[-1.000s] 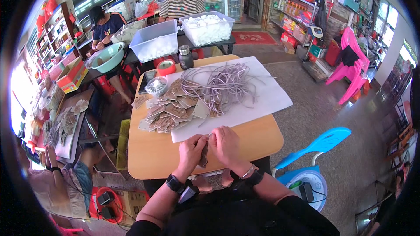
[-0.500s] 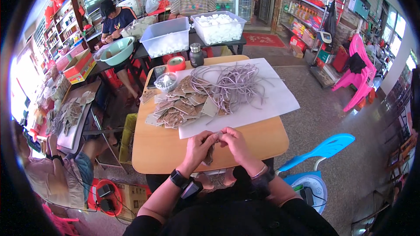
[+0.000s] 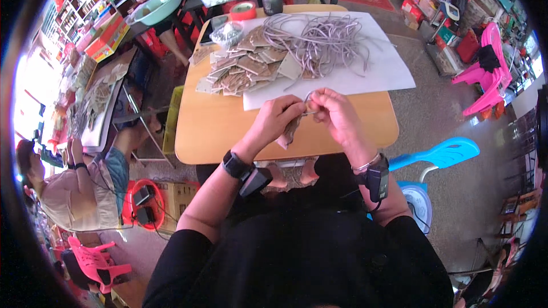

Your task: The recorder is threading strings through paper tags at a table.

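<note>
Tan tabletop [image 3: 214,128] spreads below the work; near its front edge, the left hand [image 3: 279,117] pinches a brown flat piece [image 3: 289,133], long axis slanting toward the person and slightly left; it looks light, stiff, creasable, best held by its upper end; rightward, 1 thin grey cord [image 3: 309,113], probably limp, runs sideways into the right hand's closed fingertips [image 3: 317,106]

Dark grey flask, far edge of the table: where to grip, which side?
Likely wrap the flask around mid-body, coming from its right: it stands upright and cylindrical, the red tape roll sits close on its left, and cords spread in front.
</note>
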Motion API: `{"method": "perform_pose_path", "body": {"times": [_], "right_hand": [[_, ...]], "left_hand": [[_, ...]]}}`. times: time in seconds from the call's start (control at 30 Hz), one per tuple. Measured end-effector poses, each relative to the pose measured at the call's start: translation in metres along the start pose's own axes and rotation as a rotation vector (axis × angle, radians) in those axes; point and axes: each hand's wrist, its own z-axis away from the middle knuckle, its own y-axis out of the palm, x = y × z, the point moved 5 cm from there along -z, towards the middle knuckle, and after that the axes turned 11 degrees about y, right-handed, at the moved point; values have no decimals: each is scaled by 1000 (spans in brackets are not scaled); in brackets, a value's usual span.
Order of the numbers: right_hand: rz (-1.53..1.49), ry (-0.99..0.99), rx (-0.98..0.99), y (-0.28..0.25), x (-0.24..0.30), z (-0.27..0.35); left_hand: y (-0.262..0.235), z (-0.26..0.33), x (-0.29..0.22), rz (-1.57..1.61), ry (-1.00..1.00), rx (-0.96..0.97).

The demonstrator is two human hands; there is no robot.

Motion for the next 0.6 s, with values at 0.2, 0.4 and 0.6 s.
{"method": "perform_pose_path", "body": {"times": [0.2, 0.4, 0.6], "right_hand": [[613, -113, -206, 3, 27, 8], [887, -507, -376, 20, 37, 12], [940, -528, -456, -8, 33, -12]], "left_hand": [[1, 2, 25, 213, 13, -16], [6, 8, 19, 400, -159, 46], [21, 4, 10, 527, -128, 98]]}}
